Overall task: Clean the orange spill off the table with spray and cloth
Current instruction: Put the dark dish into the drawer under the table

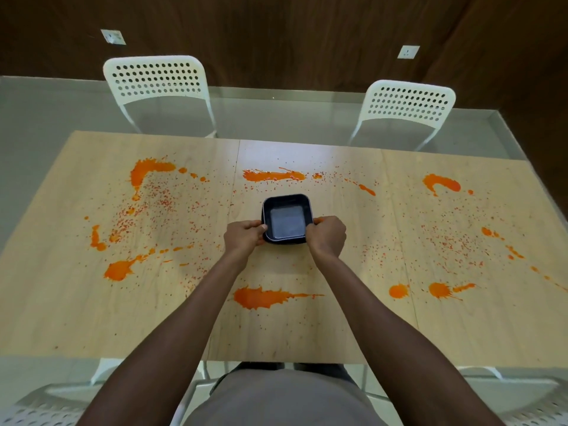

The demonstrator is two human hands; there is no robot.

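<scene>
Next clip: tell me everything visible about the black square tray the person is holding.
The black tray is a shallow square container with rounded corners and a raised rim, plastic by its look. Its flat bottom shows a pale grey sheen, possibly reflected light; nothing plainly lies inside. It is level near the middle of the wooden table, amid orange splatters. The left hand grips its left edge and the right hand its right edge. Whether it rests on the table or is slightly lifted is unclear.

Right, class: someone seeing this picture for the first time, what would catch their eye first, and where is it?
Bright orange splashes are spattered across the whole pale wooden table, with big blots at left, right, far middle and near the front edge. In the middle, the left hand and right hand grip a dark square tray by its sides. Two white perforated chairs stand beyond the table.
</scene>
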